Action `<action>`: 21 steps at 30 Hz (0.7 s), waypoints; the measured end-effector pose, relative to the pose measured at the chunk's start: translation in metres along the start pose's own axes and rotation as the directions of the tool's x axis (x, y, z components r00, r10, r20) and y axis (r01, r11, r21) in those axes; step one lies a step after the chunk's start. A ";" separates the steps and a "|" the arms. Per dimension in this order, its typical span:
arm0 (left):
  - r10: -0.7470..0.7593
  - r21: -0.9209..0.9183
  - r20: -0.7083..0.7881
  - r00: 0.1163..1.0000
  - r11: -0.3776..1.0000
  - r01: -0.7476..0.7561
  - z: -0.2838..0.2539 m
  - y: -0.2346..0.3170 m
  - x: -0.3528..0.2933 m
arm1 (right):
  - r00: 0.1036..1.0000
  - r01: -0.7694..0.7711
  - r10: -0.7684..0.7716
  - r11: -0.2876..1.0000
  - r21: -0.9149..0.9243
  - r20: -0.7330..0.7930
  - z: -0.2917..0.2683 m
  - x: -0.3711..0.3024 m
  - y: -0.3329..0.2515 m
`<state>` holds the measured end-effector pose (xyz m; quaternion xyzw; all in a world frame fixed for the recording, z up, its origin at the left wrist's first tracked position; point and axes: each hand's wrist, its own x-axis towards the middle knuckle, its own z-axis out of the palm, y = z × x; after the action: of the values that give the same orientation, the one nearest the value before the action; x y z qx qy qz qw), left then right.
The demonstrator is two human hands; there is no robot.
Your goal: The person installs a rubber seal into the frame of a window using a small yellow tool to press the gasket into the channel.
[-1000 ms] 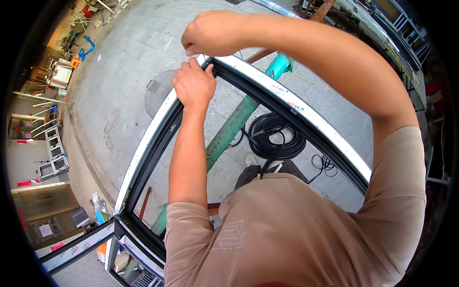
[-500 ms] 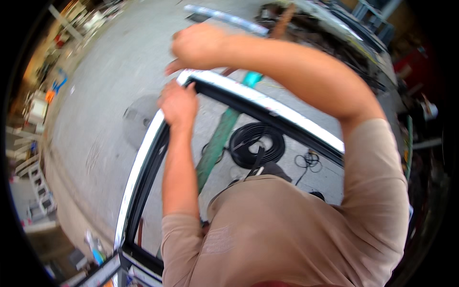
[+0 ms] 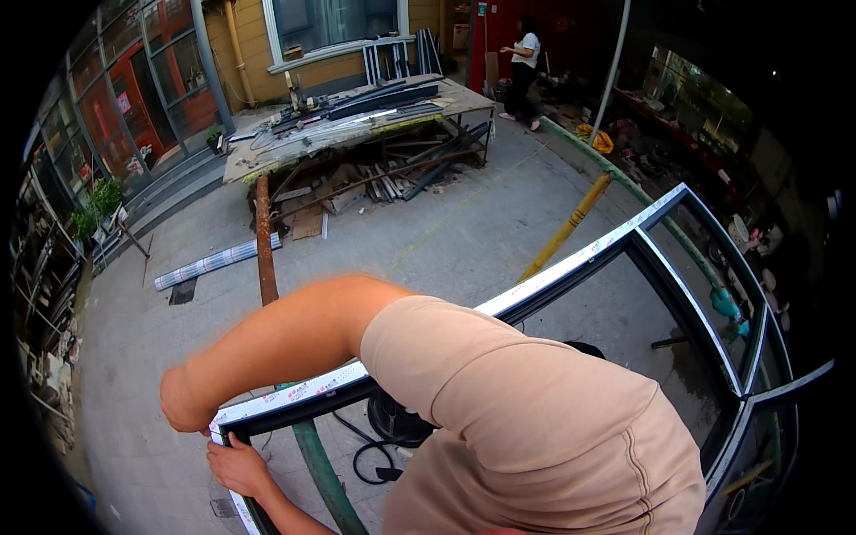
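A large window frame (image 3: 312, 390), black inside with white printed film along its outer faces, stretches from the lower left to the right. My left hand (image 3: 239, 465) grips its left side bar just below the corner, thumb on the inner edge. Across the top bar reaches my right arm, and my right hand (image 3: 185, 403) bends down at the outside of that same corner. The right fingers are hidden behind the hand and the frame, so what they hold does not show.
Green metal bars (image 3: 316, 468) pass under the frame. A coiled black hose (image 3: 392, 419) lies on the floor. Beyond stand a rusty post (image 3: 266, 241), a yellow post (image 3: 571, 223), a wrapped roll (image 3: 214, 261) and a workbench (image 3: 245, 160) piled with profiles. A person (image 3: 523, 67) is at the back.
The view has swung up toward the yard, showing the workbench and person. My right hand has come down from above the corner to its outer side. My left hand stays on the frame.
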<state>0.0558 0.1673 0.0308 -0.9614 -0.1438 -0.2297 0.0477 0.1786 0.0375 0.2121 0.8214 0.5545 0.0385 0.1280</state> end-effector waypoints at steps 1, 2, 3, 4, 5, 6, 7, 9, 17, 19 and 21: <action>-0.005 0.016 -0.005 1.000 1.000 0.005 -0.001 0.001 0.000 | 0.997 -0.074 0.075 0.996 0.046 -0.018 -0.002 -0.003 -0.005; -0.002 0.021 -0.001 1.000 1.000 0.002 -0.001 0.002 0.000 | 0.991 -0.129 0.130 0.987 0.095 -0.010 -0.003 -0.004 -0.010; -0.001 0.022 -0.007 1.000 1.000 0.001 -0.001 0.002 0.000 | 0.982 -0.181 0.188 0.972 0.153 -0.030 -0.002 -0.004 -0.017; 0.000 0.022 -0.012 1.000 1.000 0.000 -0.001 0.003 0.000 | 0.965 -0.247 0.259 0.943 0.224 -0.026 0.002 -0.003 -0.023; 0.000 0.024 -0.007 1.000 1.000 0.000 -0.001 0.003 0.000 | 0.960 -0.248 0.273 0.936 0.250 -0.068 0.005 0.000 -0.027; -0.001 0.025 -0.001 1.000 1.000 0.001 0.000 0.003 0.000 | 0.950 -0.264 0.301 0.920 0.290 -0.090 0.010 0.005 -0.029; 0.002 0.021 -0.014 1.000 1.000 -0.001 0.000 0.002 0.001 | 0.946 -0.268 0.313 0.901 0.341 -0.084 0.015 0.009 -0.028; 0.007 0.007 -0.002 1.000 1.000 -0.007 0.000 0.002 0.002 | 0.972 -0.164 0.202 0.951 0.263 -0.124 0.024 0.019 -0.019; 0.001 -0.001 -0.021 1.000 1.000 -0.001 -0.006 0.004 -0.002 | 0.961 0.264 -0.260 0.964 -0.035 0.090 0.001 0.017 0.013; -0.002 -0.010 0.004 1.000 1.000 0.002 -0.007 0.004 -0.002 | 0.973 0.232 -0.232 0.973 0.002 0.010 -0.005 0.007 0.011; 0.006 -0.052 -0.001 1.000 0.999 -0.006 -0.009 0.004 -0.002 | 0.989 0.139 -0.135 0.987 0.079 -0.062 -0.005 0.001 0.005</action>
<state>0.0513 0.1621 0.0376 -0.9626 -0.1351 -0.2336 0.0235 0.1822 0.0374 0.2177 0.7845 0.6142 0.0297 0.0804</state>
